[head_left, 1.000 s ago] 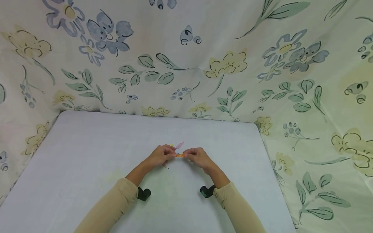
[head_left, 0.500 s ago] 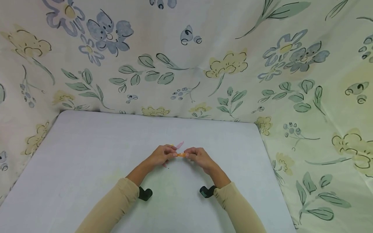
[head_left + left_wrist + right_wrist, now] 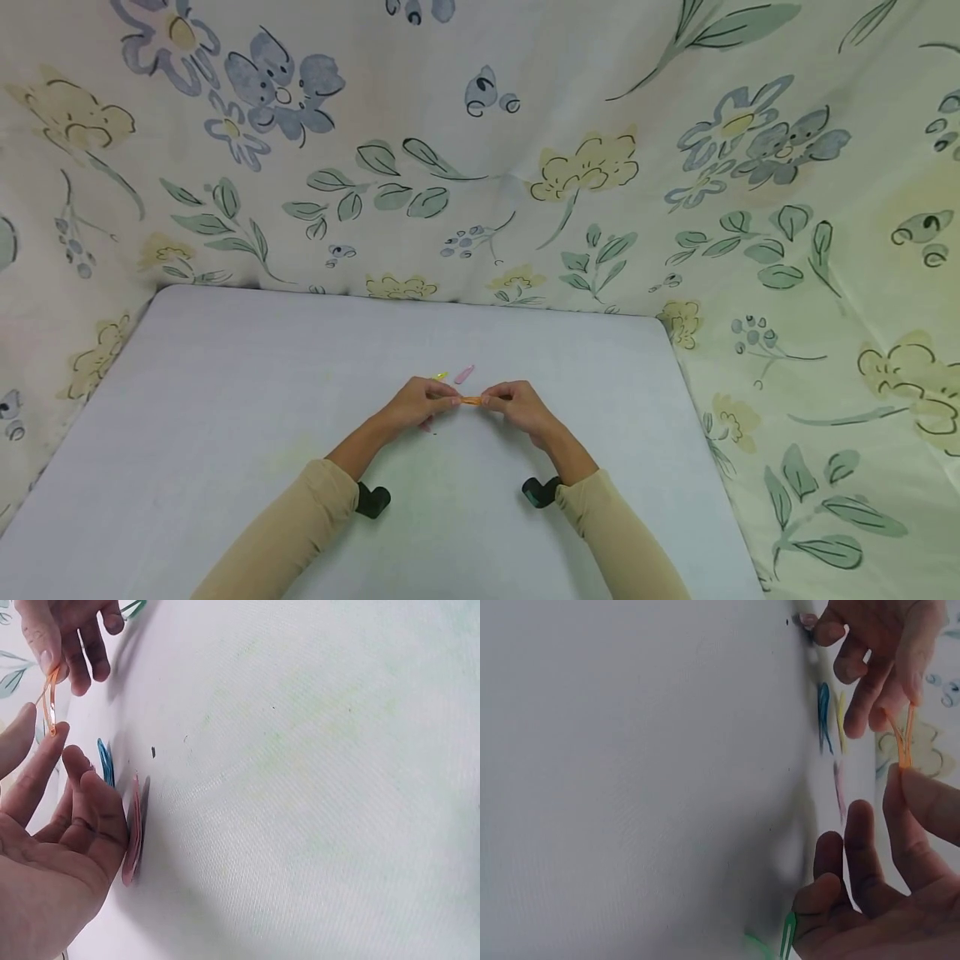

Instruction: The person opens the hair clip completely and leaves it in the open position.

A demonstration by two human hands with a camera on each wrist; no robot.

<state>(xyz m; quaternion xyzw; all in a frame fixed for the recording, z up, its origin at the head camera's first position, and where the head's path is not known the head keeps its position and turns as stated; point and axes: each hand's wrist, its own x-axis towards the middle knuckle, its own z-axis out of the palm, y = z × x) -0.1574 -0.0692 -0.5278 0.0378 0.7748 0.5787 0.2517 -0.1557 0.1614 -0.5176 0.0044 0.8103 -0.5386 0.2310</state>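
Note:
An orange snap hair clip is held off the table between both hands. My left hand pinches one end with thumb and index finger. At the other end, my right hand pinches between thumb and index finger. In the right wrist view the orange clip is spread into a V, its two prongs towards the left fingers. A blue clip and a reddish-pink clip lie close to the left hand. Beside the right hand's lower fingers is a green clip; whether they touch I cannot tell.
Beyond the hands a pink clip and a yellow clip lie on the white table. Another green piece shows at the right wrist view's lower edge. A floral curtain hangs behind the table and along its sides.
Both hands have shifted slightly right with the orange clip between them. The yellow clip, partly covered by the left fingers before, shows more now.

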